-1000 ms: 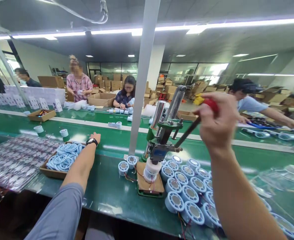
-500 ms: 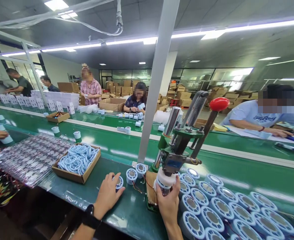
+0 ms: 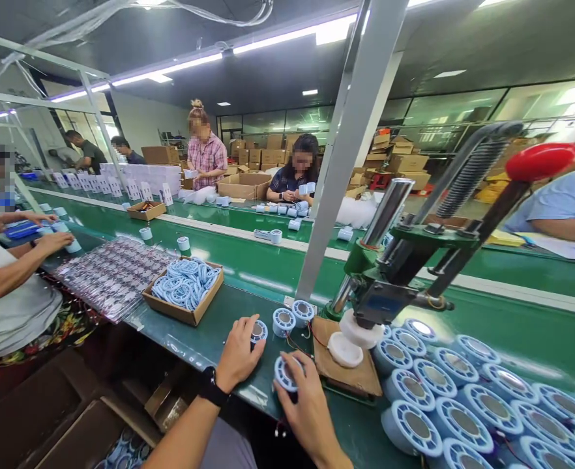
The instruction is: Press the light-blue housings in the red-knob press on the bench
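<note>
My left hand rests on the bench, its fingers closed around a light-blue round housing with a grey centre disc. To its right, my right hand grips another light-blue round housing by the sides, near the bench's front edge. Thin wire ends hang below that one. Two more housings with red and dark wires stand just beyond my hands. A green hand lever press with a red knob stands to the right. Its white lower pad is bare, and a white upper pad sits above it.
Many light-blue housings crowd the bench right of the press. A cardboard box of light-blue rings lies left, beside a sheet of wired parts. A grey post rises behind. A co-worker's hand is at far left.
My right hand has come away from the press, bringing the housing left toward my left hand. The lower pad is now uncovered. My left hand stays around its housing. The view has swung left.
</note>
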The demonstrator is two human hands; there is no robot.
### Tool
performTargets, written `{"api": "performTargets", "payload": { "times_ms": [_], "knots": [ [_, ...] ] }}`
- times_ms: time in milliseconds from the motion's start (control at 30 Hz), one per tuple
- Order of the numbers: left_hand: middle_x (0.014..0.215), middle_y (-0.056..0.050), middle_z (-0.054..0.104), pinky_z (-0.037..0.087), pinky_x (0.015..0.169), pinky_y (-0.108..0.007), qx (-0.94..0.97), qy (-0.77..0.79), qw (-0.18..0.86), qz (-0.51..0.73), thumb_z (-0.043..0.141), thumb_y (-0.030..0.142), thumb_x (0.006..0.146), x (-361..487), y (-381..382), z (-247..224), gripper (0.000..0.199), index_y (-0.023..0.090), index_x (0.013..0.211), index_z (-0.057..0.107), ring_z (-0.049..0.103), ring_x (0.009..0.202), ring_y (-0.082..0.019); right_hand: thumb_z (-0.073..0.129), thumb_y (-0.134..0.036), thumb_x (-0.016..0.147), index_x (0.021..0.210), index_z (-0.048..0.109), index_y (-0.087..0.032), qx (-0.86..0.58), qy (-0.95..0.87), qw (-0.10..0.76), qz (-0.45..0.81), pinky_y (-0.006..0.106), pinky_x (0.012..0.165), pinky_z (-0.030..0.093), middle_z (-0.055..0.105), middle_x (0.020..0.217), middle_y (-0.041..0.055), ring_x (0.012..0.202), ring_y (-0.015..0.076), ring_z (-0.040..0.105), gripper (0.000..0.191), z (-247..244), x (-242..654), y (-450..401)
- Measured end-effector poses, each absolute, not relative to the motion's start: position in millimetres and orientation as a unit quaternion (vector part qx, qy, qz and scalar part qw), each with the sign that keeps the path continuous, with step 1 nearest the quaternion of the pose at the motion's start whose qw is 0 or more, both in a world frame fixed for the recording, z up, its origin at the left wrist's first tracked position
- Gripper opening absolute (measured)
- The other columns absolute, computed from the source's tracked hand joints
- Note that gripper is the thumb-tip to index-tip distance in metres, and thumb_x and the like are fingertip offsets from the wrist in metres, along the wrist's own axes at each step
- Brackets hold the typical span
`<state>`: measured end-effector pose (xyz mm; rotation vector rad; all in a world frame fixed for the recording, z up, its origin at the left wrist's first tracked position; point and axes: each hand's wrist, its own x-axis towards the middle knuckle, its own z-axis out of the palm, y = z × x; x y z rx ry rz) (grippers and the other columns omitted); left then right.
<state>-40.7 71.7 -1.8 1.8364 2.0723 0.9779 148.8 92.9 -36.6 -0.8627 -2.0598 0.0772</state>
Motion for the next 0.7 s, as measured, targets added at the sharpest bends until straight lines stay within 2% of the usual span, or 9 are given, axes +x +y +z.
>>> {"api": "performTargets", "payload": {
  "times_ms": [100,167,300,367,500,600,700],
  "knots": [
    [0.132,-0.015,0.058,0.043,0.103,-0.04,0.627,0.718,0.099,0.284,0.037,0.026,0.095,-37,62,4,0.054,0.014,0.148,0.039,0.054,0.119,-0.027,0.05,-0.021,0.091,0.123,0.059,-0.025,-0.311,-0.872,0.374,-0.046,0.053,0.107,0.039,0.055,0.133,0.0082,0.124,0.0293,0.051,0.034,-37,138,108],
    [0.127,-0.016,0.062,0.045,0.096,-0.042,0.638,0.729,0.088,0.234,0.034,0.029,0.098,-41,57,15,0.052,0.013,0.147,0.042,0.059,0.112,-0.029,0.047,-0.014,0.089,0.12,0.061,-0.023,-0.337,-0.862,0.366,-0.091,0.059,0.108,0.034,0.05,0.139,0.0098,0.131,0.0335,0.044,0.035,-31,137,121],
    [0.126,-0.013,0.064,0.043,0.097,-0.038,0.628,0.762,-0.012,0.159,0.033,0.03,0.1,-82,72,58,0.043,0.017,0.137,0.053,0.058,0.113,-0.028,0.043,-0.006,0.086,0.126,0.061,-0.021,-0.363,-0.847,0.374,-0.103,0.055,0.109,0.037,0.048,0.139,0.0138,0.131,0.032,0.044,0.046,-17,124,118],
    [0.124,-0.015,0.064,0.041,0.1,-0.039,0.591,0.793,-0.054,0.133,0.034,0.025,0.1,-114,94,79,0.04,0.015,0.133,0.055,0.056,0.116,-0.028,0.047,-0.01,0.087,0.129,0.06,-0.021,-0.351,-0.852,0.38,-0.082,0.052,0.109,0.039,0.05,0.138,0.0142,0.13,0.0314,0.046,0.045,-17,106,104],
    [0.116,-0.017,0.066,0.042,0.1,-0.042,0.573,0.811,-0.062,0.104,0.05,0.025,0.095,-163,140,99,0.03,0.014,0.12,0.063,0.055,0.116,-0.031,0.058,-0.021,0.086,0.13,0.06,-0.018,-0.334,-0.861,0.383,-0.03,0.052,0.102,0.047,0.049,0.14,0.0173,0.127,0.0353,0.05,0.044,-26,69,86],
    [0.108,-0.011,0.067,0.047,0.096,-0.043,0.577,0.809,-0.068,0.086,0.057,0.031,0.095,-175,159,104,0.024,0.014,0.109,0.065,0.061,0.106,-0.026,0.06,-0.018,0.085,0.119,0.065,-0.02,-0.301,-0.869,0.39,0.047,0.052,0.101,0.049,0.053,0.138,0.011,0.131,0.0341,0.048,0.034,-31,67,86],
    [0.111,-0.008,0.065,0.049,0.096,-0.045,0.583,0.803,-0.088,0.091,0.057,0.037,0.096,-174,160,110,0.027,0.015,0.109,0.063,0.061,0.104,-0.022,0.057,-0.012,0.084,0.098,0.066,-0.02,-0.279,-0.862,0.395,0.149,0.049,0.104,0.049,0.06,0.13,0.0054,0.132,0.0288,0.047,0.019,-35,92,86]
  ]
}}
